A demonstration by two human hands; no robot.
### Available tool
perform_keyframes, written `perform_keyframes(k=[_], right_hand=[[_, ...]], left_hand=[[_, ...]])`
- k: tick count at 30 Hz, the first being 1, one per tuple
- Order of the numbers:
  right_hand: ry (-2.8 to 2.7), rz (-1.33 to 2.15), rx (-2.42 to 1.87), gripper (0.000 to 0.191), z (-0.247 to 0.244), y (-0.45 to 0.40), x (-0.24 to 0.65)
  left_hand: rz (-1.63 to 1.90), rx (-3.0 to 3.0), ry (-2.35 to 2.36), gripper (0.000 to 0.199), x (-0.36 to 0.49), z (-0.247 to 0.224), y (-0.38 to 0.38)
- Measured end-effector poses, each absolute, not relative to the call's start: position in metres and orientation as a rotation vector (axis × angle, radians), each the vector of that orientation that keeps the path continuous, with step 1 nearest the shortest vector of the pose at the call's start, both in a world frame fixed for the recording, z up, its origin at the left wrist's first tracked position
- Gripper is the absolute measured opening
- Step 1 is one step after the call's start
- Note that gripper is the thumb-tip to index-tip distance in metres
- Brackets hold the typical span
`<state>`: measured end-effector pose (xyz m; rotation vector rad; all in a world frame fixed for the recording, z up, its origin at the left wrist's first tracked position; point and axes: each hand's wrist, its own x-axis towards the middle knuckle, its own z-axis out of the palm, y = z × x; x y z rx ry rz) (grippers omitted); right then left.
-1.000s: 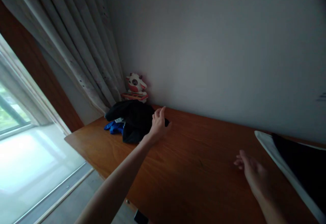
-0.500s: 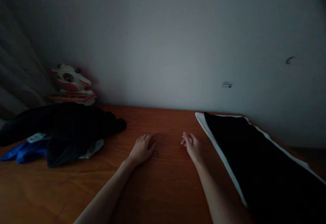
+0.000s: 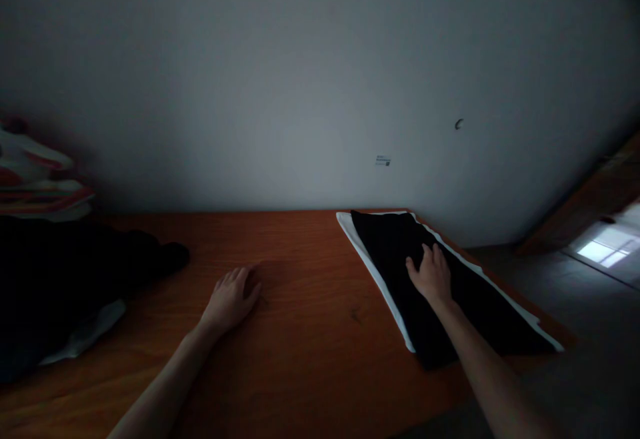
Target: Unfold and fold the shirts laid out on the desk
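My left hand (image 3: 232,300) lies on the bare wooden tabletop (image 3: 300,292), its thumb apart from the slightly curved fingers and nothing in its grasp. Over on the right, my right hand (image 3: 432,272) is spread above or on a flat piece of black cloth (image 3: 385,239); whether the palm presses on it I cannot tell. White cloth (image 3: 373,269) shows from under the black one along its left and right edges. Both cloths are laid out lengthwise, running from the wall side towards the table's right front.
A heap of dark clothing (image 3: 85,266) lies at the left, with a pale cloth (image 3: 93,332) poking out below. Behind it sits a blurred white and red toy (image 3: 40,172). The wall (image 3: 250,92) bounds the back; the floor (image 3: 575,292) drops away at the right.
My right hand has moved right, from above the bare wood to the black cloth, and its fingers have spread. The view has turned right, showing the floor. My left hand stays on the table.
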<state>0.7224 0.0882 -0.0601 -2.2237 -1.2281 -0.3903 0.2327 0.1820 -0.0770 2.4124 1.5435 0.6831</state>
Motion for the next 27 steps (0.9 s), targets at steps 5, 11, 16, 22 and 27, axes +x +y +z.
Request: perform_keyframes(k=[5,11,16,22,27], right_hand=[[-1.022,-0.171,-2.487,0.063,-0.082,0.076,0.741],[-1.007,-0.230,-2.379,0.052,-0.079,0.072,0.739],[-0.881,-0.171,-2.135,0.047,-0.063,0.071,0.735],[-0.629,-0.211,-1.864,0.045,-0.037,0.085,0.725],[-0.745,-0.187,-1.597,0.049,0.010,0.127,0.660]], left_hand=[[0.734,2.411,1.510,0.051,0.232,-0.080,0.184],[0.740,2.432,1.512,0.047,0.232,-0.078,0.183],[0.688,2.437,1.473,0.043,0.233,-0.071,0.180],[0.726,2.441,1.441,0.036,0.233,-0.073,0.180],[0.859,2.334,1.450,0.042,0.232,-0.075,0.182]])
